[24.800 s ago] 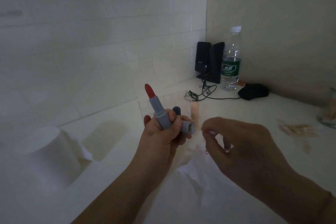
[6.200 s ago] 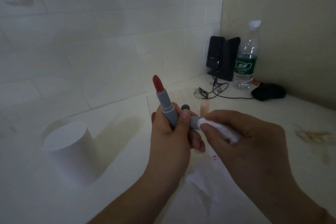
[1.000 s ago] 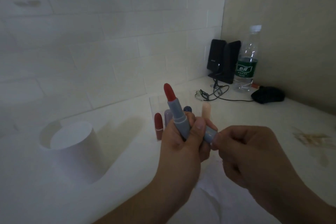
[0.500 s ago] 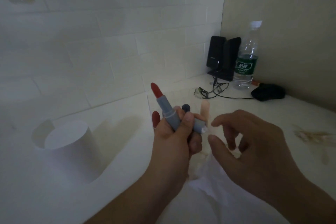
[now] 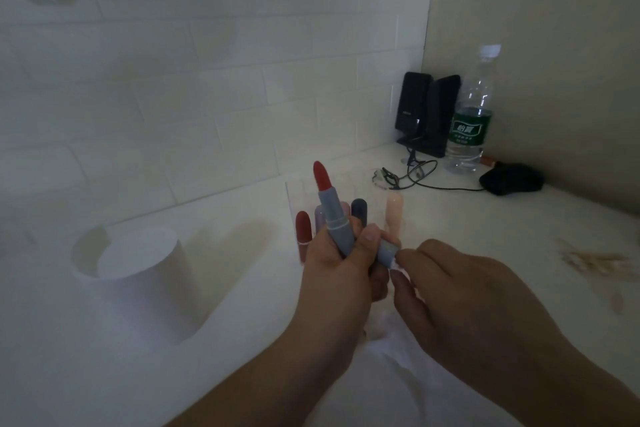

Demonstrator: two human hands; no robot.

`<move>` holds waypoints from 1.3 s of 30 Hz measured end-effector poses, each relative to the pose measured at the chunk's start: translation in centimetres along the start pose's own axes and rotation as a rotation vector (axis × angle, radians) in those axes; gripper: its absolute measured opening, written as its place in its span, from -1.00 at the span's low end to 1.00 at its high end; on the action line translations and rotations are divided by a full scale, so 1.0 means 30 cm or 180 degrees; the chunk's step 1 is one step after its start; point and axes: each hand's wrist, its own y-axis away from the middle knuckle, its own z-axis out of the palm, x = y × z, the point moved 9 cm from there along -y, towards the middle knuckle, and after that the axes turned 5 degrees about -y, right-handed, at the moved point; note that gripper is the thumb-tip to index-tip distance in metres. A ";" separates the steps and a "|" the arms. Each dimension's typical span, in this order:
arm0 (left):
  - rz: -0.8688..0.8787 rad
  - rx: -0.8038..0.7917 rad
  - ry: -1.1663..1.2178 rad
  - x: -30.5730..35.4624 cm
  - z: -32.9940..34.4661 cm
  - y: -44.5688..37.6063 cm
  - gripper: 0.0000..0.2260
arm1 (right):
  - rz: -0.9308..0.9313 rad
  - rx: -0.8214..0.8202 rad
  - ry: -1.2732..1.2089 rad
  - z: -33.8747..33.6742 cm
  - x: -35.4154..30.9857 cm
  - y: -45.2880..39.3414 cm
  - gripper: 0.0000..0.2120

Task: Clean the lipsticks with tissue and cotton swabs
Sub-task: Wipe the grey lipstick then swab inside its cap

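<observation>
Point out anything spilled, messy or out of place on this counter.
A loose scatter of pale sticks, probably cotton swabs, lies strewn at the right on the counter rather than gathered. A crumpled tissue lies under the hands. Nothing looks damaged.

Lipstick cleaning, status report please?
Left hand grips open red lipstick and its cap. Right hand pinches tissue at cap mouth. Nothing in the way.

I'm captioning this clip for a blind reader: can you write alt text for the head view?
A left hand grips an open red lipstick and its grey cap, while the right hand pinches a bit of tissue at the cap's mouth. Behind stand more lipsticks; a paper roll is at left, a water bottle far back.
</observation>
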 end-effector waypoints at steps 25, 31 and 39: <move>0.0309 -0.0374 0.0405 0.040 0.042 0.027 -0.89 | 0.2112 0.0152 -0.2521 0.010 0.132 0.038 -0.70; 0.0931 -0.0689 0.0135 0.104 0.064 0.040 -0.73 | 0.4002 -0.0259 -0.5351 0.154 0.119 0.116 -0.69; 0.0626 -0.0509 0.0378 0.081 0.045 0.005 -0.84 | 0.3884 -0.0867 -0.6010 0.180 0.114 0.115 -0.73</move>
